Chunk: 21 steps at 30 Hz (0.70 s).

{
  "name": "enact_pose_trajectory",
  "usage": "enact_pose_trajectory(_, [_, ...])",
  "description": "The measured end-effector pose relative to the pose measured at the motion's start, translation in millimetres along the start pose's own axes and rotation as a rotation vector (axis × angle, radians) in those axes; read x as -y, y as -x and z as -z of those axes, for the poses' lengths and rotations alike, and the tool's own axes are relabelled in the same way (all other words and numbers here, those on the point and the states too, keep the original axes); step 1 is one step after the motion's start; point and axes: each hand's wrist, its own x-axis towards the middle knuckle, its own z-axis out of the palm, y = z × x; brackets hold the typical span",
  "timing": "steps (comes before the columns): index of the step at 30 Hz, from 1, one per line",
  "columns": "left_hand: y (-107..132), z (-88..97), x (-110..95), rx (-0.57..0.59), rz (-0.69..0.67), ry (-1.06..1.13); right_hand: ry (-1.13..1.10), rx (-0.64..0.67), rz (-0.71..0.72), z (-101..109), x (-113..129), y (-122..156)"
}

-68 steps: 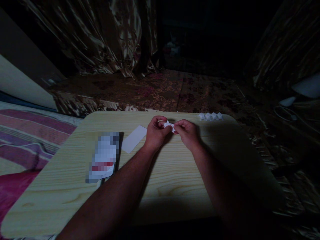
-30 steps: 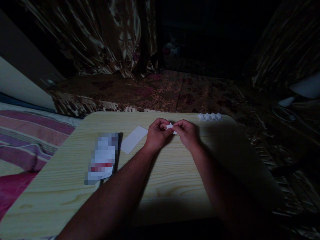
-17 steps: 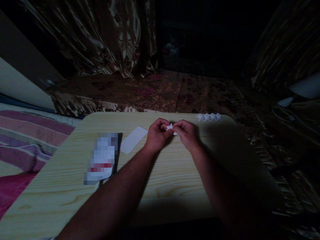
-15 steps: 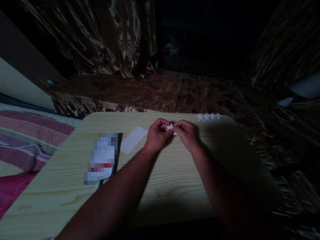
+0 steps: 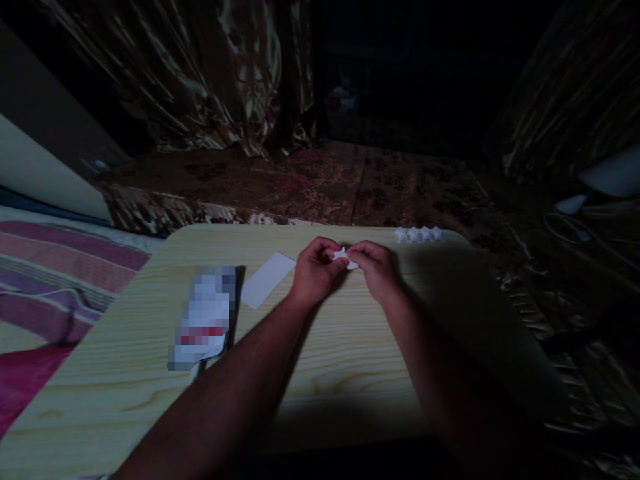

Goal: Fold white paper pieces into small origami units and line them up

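Observation:
Between my hands is a small white paper star [image 5: 344,255], held just above the far middle of the wooden table. My left hand [image 5: 319,270] pinches its left side between thumb and fingers. From the right, the fingertips of my right hand [image 5: 374,267] are closed on the star's other edge. Part of the star is hidden behind the fingers. A row of several white paper stars [image 5: 419,234] lies near the table's far right edge. Left of my left hand is a flat stack of white paper strips or a sheet [image 5: 269,280]; I cannot tell which.
On the left of the light wood table [image 5: 345,353] lies a blurred-out object [image 5: 207,313] like a phone or packet. A bed with a striped cover [image 5: 60,267] adjoins the left side. Beyond stand a brocade-covered ledge [image 5: 310,183] and curtains [image 5: 240,73]; a lamp [image 5: 613,175] is at right.
The right fingers have shifted slightly up and off the star's front, so more of the star shows. The left hand and the things on the table stay where they were.

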Motion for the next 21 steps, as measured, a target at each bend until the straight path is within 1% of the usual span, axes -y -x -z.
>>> enact_pose_trajectory(3, [0.2, 0.5, 1.6, -0.002, -0.015, -0.006, -0.003, 0.004, 0.005, 0.6, -0.2, -0.3])
enact_pose_trajectory(7, [0.5, 0.9, 2.1, -0.011, -0.035, -0.031, 0.048, -0.017, 0.013, -0.4, -0.4, 0.3])
enact_pose_trajectory(12, [0.6, 0.8, 0.4, -0.030, -0.028, -0.027, 0.067, -0.018, 0.027, -1.7, -1.4, 0.3])
enact_pose_trajectory(18, [0.1, 0.5, 0.8, -0.018, -0.031, -0.023, 0.108, -0.028, 0.038, -2.1, -2.2, -0.4])
enact_pose_trajectory(21, [-0.4, 0.7, 1.7, -0.018, -0.034, -0.048, 0.129, -0.031, 0.066, -2.2, -4.7, -0.8])
